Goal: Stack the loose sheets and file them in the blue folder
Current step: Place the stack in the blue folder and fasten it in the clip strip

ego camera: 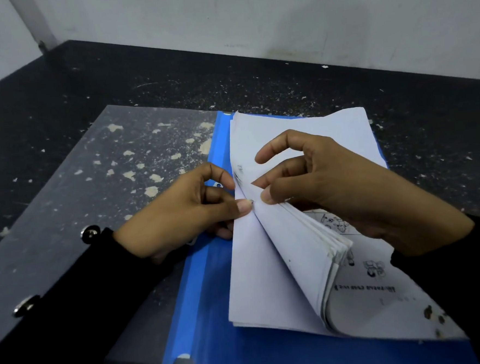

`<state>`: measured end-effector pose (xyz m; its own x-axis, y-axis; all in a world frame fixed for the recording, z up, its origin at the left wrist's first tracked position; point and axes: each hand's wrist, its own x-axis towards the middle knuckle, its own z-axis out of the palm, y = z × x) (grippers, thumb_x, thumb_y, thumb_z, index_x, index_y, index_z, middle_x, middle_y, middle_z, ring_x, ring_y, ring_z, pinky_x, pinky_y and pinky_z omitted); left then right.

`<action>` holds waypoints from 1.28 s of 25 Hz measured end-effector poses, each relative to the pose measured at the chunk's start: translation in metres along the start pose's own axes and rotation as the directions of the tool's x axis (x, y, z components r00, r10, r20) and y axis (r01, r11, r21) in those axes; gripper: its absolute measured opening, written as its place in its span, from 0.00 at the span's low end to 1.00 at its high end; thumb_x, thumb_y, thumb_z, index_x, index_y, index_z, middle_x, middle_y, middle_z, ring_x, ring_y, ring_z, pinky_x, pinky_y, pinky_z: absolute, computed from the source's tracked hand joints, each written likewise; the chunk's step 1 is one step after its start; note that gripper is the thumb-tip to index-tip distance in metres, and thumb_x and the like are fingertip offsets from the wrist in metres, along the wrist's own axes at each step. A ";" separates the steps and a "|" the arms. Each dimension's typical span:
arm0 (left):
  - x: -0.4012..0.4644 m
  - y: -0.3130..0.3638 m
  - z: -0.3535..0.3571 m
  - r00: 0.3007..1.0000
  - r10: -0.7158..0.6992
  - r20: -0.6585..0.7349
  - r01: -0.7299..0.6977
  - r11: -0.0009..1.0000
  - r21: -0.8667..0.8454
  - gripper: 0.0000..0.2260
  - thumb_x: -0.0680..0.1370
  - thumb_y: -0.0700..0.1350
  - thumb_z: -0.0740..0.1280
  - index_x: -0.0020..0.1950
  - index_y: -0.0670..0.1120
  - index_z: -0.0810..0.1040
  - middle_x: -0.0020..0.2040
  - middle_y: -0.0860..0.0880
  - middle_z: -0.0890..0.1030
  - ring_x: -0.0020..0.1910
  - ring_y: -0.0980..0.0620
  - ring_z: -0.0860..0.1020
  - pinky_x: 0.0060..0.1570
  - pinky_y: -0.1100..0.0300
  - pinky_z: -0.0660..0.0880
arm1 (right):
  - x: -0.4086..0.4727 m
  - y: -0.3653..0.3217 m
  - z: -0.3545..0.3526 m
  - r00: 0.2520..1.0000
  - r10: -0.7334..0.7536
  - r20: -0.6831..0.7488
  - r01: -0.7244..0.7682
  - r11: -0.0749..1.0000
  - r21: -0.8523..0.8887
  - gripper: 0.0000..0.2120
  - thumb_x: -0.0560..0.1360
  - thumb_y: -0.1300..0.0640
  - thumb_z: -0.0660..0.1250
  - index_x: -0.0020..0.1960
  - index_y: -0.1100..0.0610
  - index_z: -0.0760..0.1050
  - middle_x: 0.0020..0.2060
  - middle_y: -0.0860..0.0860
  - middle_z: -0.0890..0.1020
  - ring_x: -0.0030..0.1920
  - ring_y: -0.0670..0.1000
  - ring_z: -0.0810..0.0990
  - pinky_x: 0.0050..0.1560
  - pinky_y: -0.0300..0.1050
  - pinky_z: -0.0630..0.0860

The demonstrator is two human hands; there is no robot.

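Observation:
The blue folder lies open on the dark table, its clear front cover spread flat to the left. A stack of white sheets rests on the folder's blue back. My left hand pinches the left edge of the lower sheets near the spine. My right hand holds a bundle of upper sheets bent back to the right, thumb under them and fingers curled above. A printed page with drawings shows underneath the bent bundle.
The black speckled table stretches to a grey wall at the back. Two metal snap buttons sit on the clear cover near my left sleeve. Bare tabletop lies to the right of the folder.

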<state>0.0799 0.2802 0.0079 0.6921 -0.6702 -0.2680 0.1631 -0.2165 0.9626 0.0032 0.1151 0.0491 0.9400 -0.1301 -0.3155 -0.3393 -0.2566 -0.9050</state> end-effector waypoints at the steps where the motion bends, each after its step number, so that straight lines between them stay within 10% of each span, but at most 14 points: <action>1: 0.001 0.001 0.000 1.000 -0.010 0.001 0.010 1.000 -0.002 0.11 0.71 0.35 0.70 0.46 0.42 0.69 0.32 0.43 0.78 0.27 0.52 0.77 0.28 0.64 0.77 | 0.000 0.000 0.000 1.000 0.001 0.000 -0.001 1.000 -0.004 0.16 0.70 0.66 0.73 0.53 0.50 0.75 0.39 0.50 0.86 0.43 0.51 0.85 0.35 0.33 0.78; 32: 0.012 0.007 -0.003 0.988 -0.149 0.037 0.148 0.988 0.051 0.14 0.70 0.34 0.71 0.43 0.45 0.66 0.33 0.42 0.79 0.27 0.52 0.77 0.30 0.64 0.78 | -0.003 0.004 0.005 0.995 -0.100 -0.014 0.100 0.995 0.000 0.15 0.72 0.65 0.72 0.55 0.52 0.76 0.39 0.55 0.85 0.37 0.48 0.84 0.33 0.35 0.77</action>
<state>0.0912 0.2731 0.0118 0.6332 -0.6564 -0.4102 0.2275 -0.3488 0.9092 -0.0010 0.1196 0.0447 0.9685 -0.1176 -0.2195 -0.2438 -0.2679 -0.9321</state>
